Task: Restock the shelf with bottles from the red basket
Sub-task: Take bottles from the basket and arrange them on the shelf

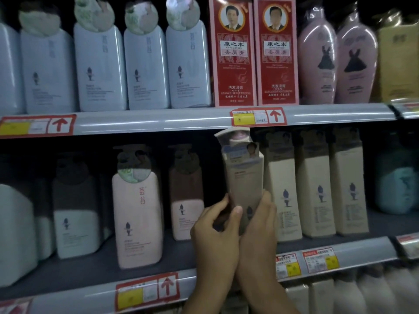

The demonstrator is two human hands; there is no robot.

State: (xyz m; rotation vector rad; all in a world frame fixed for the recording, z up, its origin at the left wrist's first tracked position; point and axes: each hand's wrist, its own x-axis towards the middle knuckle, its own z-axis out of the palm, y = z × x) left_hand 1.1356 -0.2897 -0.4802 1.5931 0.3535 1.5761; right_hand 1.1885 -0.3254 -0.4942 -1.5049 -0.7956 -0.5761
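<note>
Head: both hands (235, 227) around bottle (246, 177)

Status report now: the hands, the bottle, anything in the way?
Left hand and right hand both grip cream bottle. Bottle upright, at middle shelf. Cream bottles stand right beside.

Upright cream bottle (246, 189) at shelf (340, 252) front

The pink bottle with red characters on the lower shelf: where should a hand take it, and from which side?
Grip the pink bottle around the middle of its body, coming straight from the front. It stands upright at the shelf's front, with open gaps on its left and right for fingers and thumb. The pump top sits close under the upper shelf edge, so coming from above looks awkward.
</note>
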